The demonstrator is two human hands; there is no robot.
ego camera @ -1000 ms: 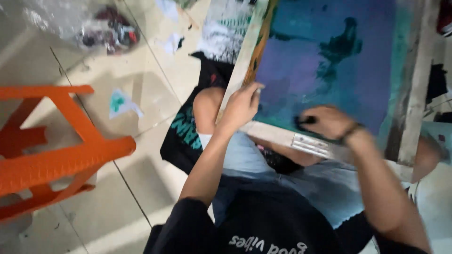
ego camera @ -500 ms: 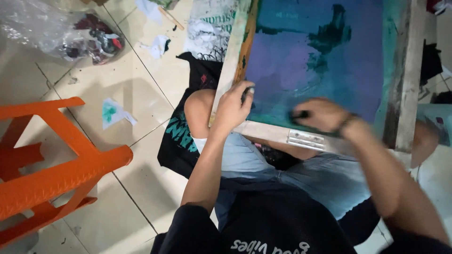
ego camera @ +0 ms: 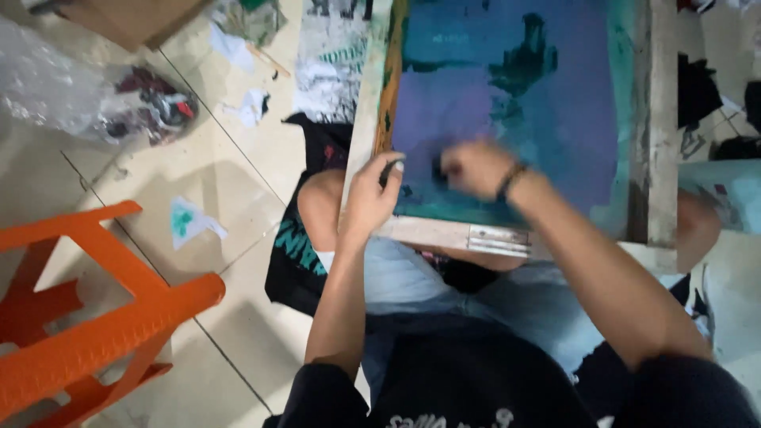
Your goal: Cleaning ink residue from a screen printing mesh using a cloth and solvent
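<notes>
Screen-printing frame [ego camera: 507, 119], one in number, is seen in the upper centre and right of the picture, resting across the lap of a seated person. Its rim is made of pale, worn wood smeared with teal ink, and a small metal plate [ego camera: 498, 238] is fixed to the near rail. The stretched mesh is stained purple and blue-green, with darker blotches near the top.

The left hand [ego camera: 371, 198] is laid on the near left corner of the frame, fingers curled over the wooden edge; a small dark thing shows at the fingertips, but whether it is gripped cannot be told. The right hand [ego camera: 474, 168] is blurred, closed into a loose fist on the mesh just beside the left, with a dark band at the wrist; what is clamped in it cannot be made out.

A black garment [ego camera: 301, 254] with teal print is spread on the tiled floor [ego camera: 230, 174] below the frame's left edge. A clear plastic bag [ego camera: 95, 99] holding dark and red scraps lies at the upper left. One corner of a brown cardboard box [ego camera: 131, 17] is seen at the top left. An orange plastic stool [ego camera: 87, 317], smooth and moulded, fills the lower left. A torn paper scrap [ego camera: 190, 222] with a teal stain lies between stool and garment, and more white scraps [ego camera: 252, 107] are scattered above it.
</notes>
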